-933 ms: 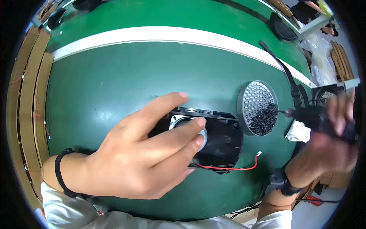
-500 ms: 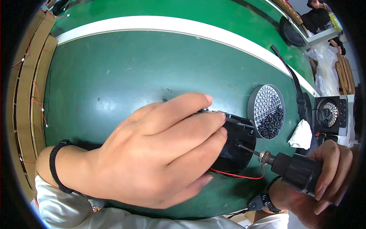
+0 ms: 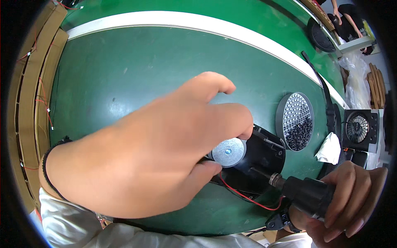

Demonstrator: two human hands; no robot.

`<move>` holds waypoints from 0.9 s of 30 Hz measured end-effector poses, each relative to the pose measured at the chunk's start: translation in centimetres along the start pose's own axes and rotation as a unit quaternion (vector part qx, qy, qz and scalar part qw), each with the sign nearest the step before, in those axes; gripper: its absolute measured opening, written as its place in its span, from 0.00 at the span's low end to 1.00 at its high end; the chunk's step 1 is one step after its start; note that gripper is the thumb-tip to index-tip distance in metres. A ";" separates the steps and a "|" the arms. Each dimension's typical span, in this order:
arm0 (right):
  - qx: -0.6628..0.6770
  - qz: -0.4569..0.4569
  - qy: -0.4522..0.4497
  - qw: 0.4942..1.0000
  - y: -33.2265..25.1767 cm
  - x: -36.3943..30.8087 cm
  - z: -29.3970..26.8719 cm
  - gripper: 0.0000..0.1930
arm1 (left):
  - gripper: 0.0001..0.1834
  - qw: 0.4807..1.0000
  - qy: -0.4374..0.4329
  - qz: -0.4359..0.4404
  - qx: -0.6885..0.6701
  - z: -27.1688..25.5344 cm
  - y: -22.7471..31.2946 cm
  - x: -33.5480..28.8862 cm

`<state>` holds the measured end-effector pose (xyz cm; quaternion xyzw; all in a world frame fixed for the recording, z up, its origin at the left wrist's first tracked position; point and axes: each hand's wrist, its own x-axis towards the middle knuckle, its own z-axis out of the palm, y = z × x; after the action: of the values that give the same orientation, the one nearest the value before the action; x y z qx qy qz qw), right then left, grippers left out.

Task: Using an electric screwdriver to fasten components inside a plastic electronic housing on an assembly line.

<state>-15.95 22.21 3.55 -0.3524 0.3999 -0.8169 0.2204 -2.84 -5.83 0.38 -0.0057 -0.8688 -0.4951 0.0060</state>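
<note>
Speaker housing (image 3: 264, 161) is being pinned by left hand (image 3: 153, 153); right hand (image 3: 351, 198), gripping screwdriver (image 3: 306, 192) at 4 o'clock, risks pinching red wire (image 3: 248, 197).

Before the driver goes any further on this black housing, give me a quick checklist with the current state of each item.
1. Left hand steadying the round black plastic housing at its silver metal disc: ok.
2. Right hand gripping the black electric screwdriver: ok.
3. Driver bit reaching the housing: ok; seated on a screw: cannot tell.
4. Red wire clear of the bit: ok, it runs below it.
5. Round grey tray of small black screws nearby: ok.
</note>
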 end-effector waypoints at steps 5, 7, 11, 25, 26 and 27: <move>0.020 0.046 -0.104 0.993 1.2 2.4 0.3 0.26 | 0.24 1.000 -0.002 -0.005 0.005 -0.2 -0.4 0.5; 0.002 0.044 -0.089 0.995 1.9 2.4 1.0 0.25 | 0.23 1.000 -0.015 -0.012 -0.006 -0.4 -0.6 0.8; -0.028 0.043 -0.088 0.995 2.3 3.0 1.9 0.24 | 0.23 1.000 -0.006 -0.022 -0.020 -0.3 -0.5 0.8; -0.117 0.053 -0.158 0.979 1.9 4.0 3.7 0.17 | 0.23 0.994 0.027 0.098 -0.028 0.0 -0.1 1.2; -0.121 0.055 -0.164 0.977 0.8 3.2 3.1 0.17 | 0.23 0.995 0.029 0.095 -0.028 0.0 0.1 1.0; -0.127 0.055 -0.169 0.976 0.0 3.0 2.8 0.17 | 0.23 0.996 0.030 0.083 -0.015 -0.1 0.5 1.0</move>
<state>-15.82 18.90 5.96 -0.4880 0.4763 -0.6746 0.2828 -3.84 -5.64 0.82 -0.0633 -0.8570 -0.5061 0.0730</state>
